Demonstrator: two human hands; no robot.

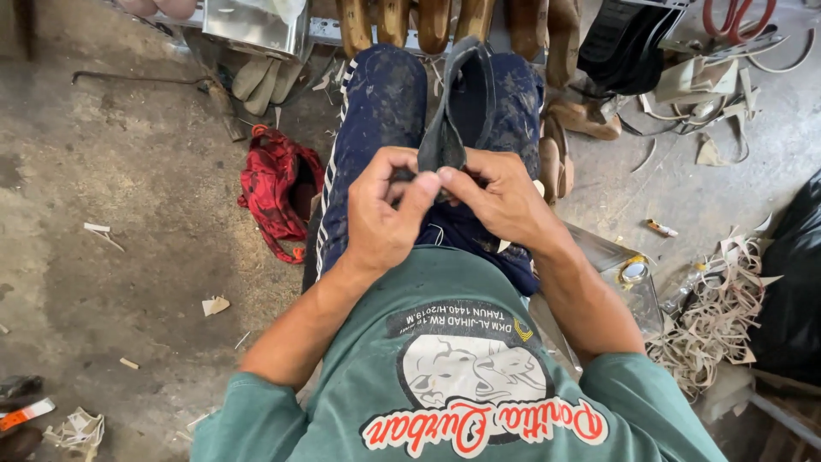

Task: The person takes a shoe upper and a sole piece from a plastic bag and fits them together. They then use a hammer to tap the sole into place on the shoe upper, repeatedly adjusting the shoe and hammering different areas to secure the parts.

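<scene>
- I see my left hand and right hand over my lap, both holding the dark shoe piece.
- The fingers of both hands pinch its near end.
- A red cloth lies on the floor to the left.

We hold a shoe upper over our lap, the left hand and right hand meeting side by side at its near end, pinching it between thumbs and fingers. On the floor to our left lies a bag, just beside our left leg. To our right lies a heap of strips, with a row of shoe lasts ahead beyond our knees.
</scene>
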